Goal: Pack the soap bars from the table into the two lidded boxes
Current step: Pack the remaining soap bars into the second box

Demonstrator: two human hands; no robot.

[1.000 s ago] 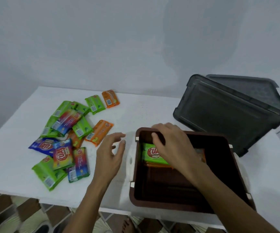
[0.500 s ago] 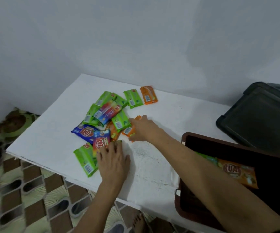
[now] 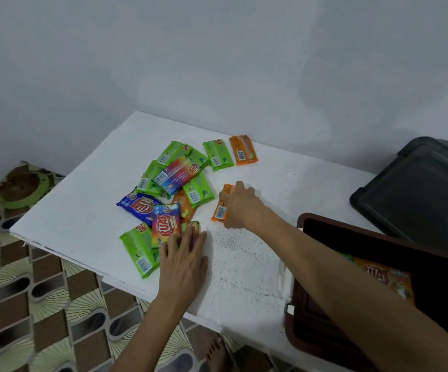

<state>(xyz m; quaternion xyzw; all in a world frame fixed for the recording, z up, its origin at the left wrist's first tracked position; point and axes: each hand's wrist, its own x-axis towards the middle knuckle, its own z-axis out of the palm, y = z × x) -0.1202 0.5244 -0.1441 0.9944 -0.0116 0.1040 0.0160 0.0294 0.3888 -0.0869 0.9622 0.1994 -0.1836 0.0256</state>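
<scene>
Right hand (image 3: pixel 240 208) has pulled its prize clear of the heap since half a second back: the orange-wrapped soap bar (image 3: pixel 220 210) is now tipped up on its long edge, apart from the others, with fingers curled over the top and thumb behind, clamped on it. Left hand (image 3: pixel 183 253) lies flat with straight fingers, resting on a small green-and-rainbow wrapped bar (image 3: pixel 192 226) at the near edge of the heap of wrapped soap bars (image 3: pixel 174 183), holding nothing yet. These look light and stiff, solid blocks in glossy film, so likely slippery. I'd say a pinch across the long edges is best, since the crimped ends would crumple. They hardly look fragile, so they can probably be dropped in. The brown plastic box (image 3: pixel 301 220) sits open at the right, with an orange bar (image 3: pixel 386 277) already inside and a dark grey plastic lid (image 3: pixel 418 194) propped beyond it. Underneath is a white painted table (image 3: pixel 244 264), scuffed and speckled near the hands and smooth enough that the packets should slide. A plain pale wall (image 3: pixel 217 63) stands behind, a patterned brown-and-green floor covering (image 3: pixel 42 304) lies below, and a bare foot (image 3: pixel 217 353) shows by the table's near edge.
</scene>
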